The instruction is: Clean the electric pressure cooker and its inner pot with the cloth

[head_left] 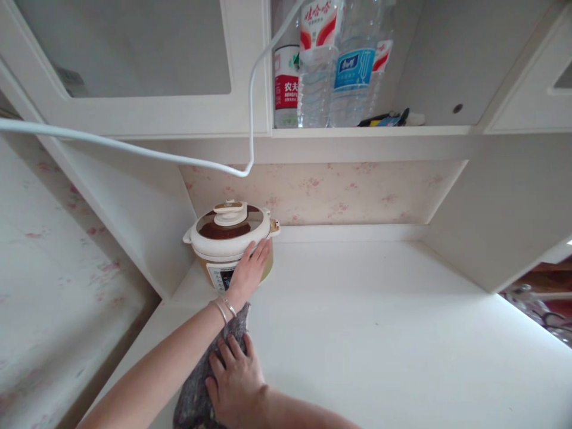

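Note:
A white and gold electric pressure cooker (230, 247) stands on the white counter (357, 310) at the left. It has a brown lid top, and my left hand (248, 271) rests with fingers stretched out against its front right side, just under the lid rim. Part of its control panel is hidden by this hand. A dark grey cloth (194, 393) lies along the counter's front left, partly beneath my left forearm. My right hand (236, 381) lies palm down on that cloth with its fingers spread.
Above the counter hangs a white cabinet with plastic water bottles (317, 77) on an open shelf. A white cable (179, 158) crosses the view in front of it. A side panel (500, 208) bounds the counter at right, and flowered wallpaper (335, 193) covers the back.

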Demonstrator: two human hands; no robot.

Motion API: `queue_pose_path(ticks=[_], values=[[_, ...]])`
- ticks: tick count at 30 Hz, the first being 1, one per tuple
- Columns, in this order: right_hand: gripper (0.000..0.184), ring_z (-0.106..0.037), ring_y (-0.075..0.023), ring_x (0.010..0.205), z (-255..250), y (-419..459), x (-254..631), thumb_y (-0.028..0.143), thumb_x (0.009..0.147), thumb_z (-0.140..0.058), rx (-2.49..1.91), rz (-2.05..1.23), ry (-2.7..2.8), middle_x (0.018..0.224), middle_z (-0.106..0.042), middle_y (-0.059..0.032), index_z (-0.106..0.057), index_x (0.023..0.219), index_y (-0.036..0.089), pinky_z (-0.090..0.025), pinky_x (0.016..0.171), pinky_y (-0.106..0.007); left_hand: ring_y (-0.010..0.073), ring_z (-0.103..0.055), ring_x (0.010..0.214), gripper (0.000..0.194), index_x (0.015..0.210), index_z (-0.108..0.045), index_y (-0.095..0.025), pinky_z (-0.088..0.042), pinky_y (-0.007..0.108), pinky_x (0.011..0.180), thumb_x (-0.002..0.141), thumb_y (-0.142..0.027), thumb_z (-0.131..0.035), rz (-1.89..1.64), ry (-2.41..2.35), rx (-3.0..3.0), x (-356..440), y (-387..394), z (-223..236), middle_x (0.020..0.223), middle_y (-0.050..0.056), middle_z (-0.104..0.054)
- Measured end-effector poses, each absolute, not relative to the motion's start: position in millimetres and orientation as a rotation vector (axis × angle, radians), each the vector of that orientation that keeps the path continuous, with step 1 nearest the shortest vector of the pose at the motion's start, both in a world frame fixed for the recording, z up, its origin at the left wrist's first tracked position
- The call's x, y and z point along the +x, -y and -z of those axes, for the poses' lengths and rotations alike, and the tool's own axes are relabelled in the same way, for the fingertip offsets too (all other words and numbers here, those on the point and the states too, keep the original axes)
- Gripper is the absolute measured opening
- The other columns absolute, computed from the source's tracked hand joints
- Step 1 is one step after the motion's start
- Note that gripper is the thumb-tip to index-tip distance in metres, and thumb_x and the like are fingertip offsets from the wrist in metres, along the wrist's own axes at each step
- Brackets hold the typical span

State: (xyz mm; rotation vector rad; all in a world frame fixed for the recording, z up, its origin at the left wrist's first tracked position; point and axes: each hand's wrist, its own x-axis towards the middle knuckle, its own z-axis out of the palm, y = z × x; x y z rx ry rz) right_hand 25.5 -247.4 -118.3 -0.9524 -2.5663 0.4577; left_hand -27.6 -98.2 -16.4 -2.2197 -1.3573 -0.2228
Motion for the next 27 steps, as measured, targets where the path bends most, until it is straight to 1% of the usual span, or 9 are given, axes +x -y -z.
queue_pose_path(ticks=[3, 5, 10, 13, 16, 19, 21, 24, 27], values=[[0.053, -0.033, -0.0325, 0.132, 118.4, 240.1, 13.1, 0.047, 0.092, -0.034, -0.932, -0.447, 2.57, 0.141, -0.043, -0.0144, -0.047, 0.131, 0.015, -0.022, 0.106, -0.062, 0.0188, -0.004, 0.143, 0.062, 0.145, -0.029, -0.016, -0.004, 0.047, 0.118, 0.085, -0.004, -0.031, 0.206, 1.354, -2.249, -37.9, 93.9, 19.7, 0.152, 0.006, -0.023], [0.053, -0.034, -0.0329, 0.131, 116.8, 235.3, 5.8, 0.047, 0.091, -0.036, -0.928, -0.443, 2.584, 0.14, -0.044, -0.0146, -0.047, 0.131, 0.015, -0.023, 0.105, -0.062, 0.0189, -0.004, 0.143, 0.062, 0.146, -0.028, -0.017, -0.004, 0.047, 0.118, 0.085, -0.004, -0.03, 0.219, 1.343, -2.275, -43.2, 94.0, 18.4, 0.152, 0.006, -0.024], [0.052, -0.036, -0.0332, 0.129, 114.2, 229.3, -8.8, 0.047, 0.09, -0.037, -0.962, -0.449, 2.62, 0.14, -0.044, -0.0157, -0.049, 0.129, 0.014, -0.024, 0.104, -0.062, 0.0214, -0.008, 0.143, 0.062, 0.145, -0.03, -0.016, -0.004, 0.049, 0.118, 0.085, -0.001, -0.029, 0.287, 1.361, -2.284, -67.1, 106.5, 15.4, 0.15, 0.009, -0.029], [0.052, -0.035, -0.0334, 0.129, 115.7, 231.5, -21.5, 0.045, 0.09, -0.037, -0.993, -0.424, 2.61, 0.14, -0.043, -0.0164, -0.047, 0.13, 0.013, -0.022, 0.104, -0.062, 0.0215, -0.008, 0.143, 0.062, 0.145, -0.03, -0.018, -0.003, 0.051, 0.117, 0.085, -0.001, -0.028, 0.291, 1.384, -2.273, -85.8, 118.7, 17.2, 0.15, 0.008, -0.03], [0.052, -0.033, -0.0335, 0.13, 117.4, 234.5, -36.2, 0.044, 0.091, -0.037, -0.984, -0.408, 2.605, 0.14, -0.042, -0.0168, -0.045, 0.132, 0.013, -0.022, 0.103, -0.063, 0.0216, -0.007, 0.143, 0.061, 0.144, -0.032, -0.017, -0.001, 0.052, 0.116, 0.086, -0.001, -0.029, 0.257, 1.398, -2.246, -97.4, 126.5, 19.9, 0.15, 0.009, -0.03], [0.05, -0.033, -0.0334, 0.13, 118.0, 235.2, -45.8, 0.042, 0.091, -0.038, -0.98, -0.417, 2.61, 0.141, -0.042, -0.0154, -0.044, 0.133, 0.016, -0.022, 0.102, -0.064, 0.0219, -0.007, 0.143, 0.061, 0.143, -0.035, -0.018, 0.001, 0.053, 0.116, 0.085, -0.001, -0.029, 0.234, 1.418, -2.215, -99.5, 128.3, 21.4, 0.15, 0.008, -0.029], [0.049, -0.034, -0.0318, 0.13, 117.5, 234.6, -46.6, 0.042, 0.09, -0.04, -0.966, -0.45, 2.602, 0.14, -0.044, -0.0132, -0.044, 0.133, 0.019, -0.025, 0.102, -0.062, 0.0217, -0.008, 0.143, 0.06, 0.143, -0.036, -0.018, 0.001, 0.053, 0.116, 0.085, -0.001, -0.029, 0.235, 1.433, -2.197, -97.9, 128.9, 20.9, 0.151, 0.008, -0.029], [0.048, -0.036, -0.0279, 0.129, 114.7, 233.7, -37.0, 0.041, 0.091, -0.041, -0.96, -0.474, 2.528, 0.137, -0.048, -0.0102, -0.044, 0.134, 0.021, -0.028, 0.105, -0.054, 0.0215, -0.009, 0.143, 0.058, 0.139, -0.042, -0.016, 0.0, 0.053, 0.115, 0.085, -0.001, -0.028, 0.29, 1.467, -2.177, -91.6, 134.6, 21.2, 0.15, 0.009, -0.03], [0.047, -0.039, -0.0258, 0.128, 110.9, 231.5, -13.5, 0.036, 0.091, -0.04, -0.985, -0.413, 2.451, 0.134, -0.051, -0.0084, -0.043, 0.135, 0.021, -0.029, 0.107, -0.048, 0.025, -0.018, 0.141, 0.049, 0.131, -0.051, -0.014, -0.003, 0.054, 0.114, 0.086, -0.007, -0.034, 0.417, 1.551, -2.2, -75.7, 149.7, 30.3, 0.146, 0.013, -0.037]])
